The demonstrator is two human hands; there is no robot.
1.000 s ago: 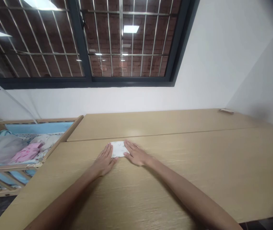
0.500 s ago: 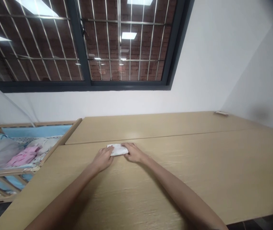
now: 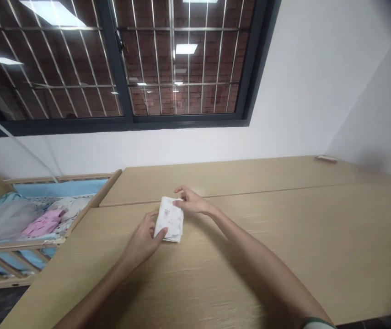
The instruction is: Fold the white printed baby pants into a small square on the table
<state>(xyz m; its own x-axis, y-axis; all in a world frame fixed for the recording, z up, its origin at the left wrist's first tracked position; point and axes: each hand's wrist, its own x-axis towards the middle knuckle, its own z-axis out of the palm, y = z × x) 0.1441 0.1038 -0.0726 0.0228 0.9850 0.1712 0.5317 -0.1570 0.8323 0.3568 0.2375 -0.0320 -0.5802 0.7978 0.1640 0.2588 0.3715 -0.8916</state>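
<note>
A small folded white cloth with a faint print [image 3: 170, 222] is lifted off the light wooden table [image 3: 284, 237] and stands on edge, tilted toward me. My left hand [image 3: 143, 240] grips its lower left side, thumb on the front. My right hand [image 3: 190, 203] pinches its upper right corner with the fingertips. Both forearms reach in from the bottom of the view.
A wooden cot [image 3: 27, 214] holding blue, pink and grey bedding stands against the table's left edge. A small flat object [image 3: 325, 158] lies at the table's far right by the white wall. A barred window [image 3: 120, 59] is above.
Both hands lay flat pressing the cloth on the table, then closed on it. Now they have picked it up and tilted it upright, nearer to me.
</note>
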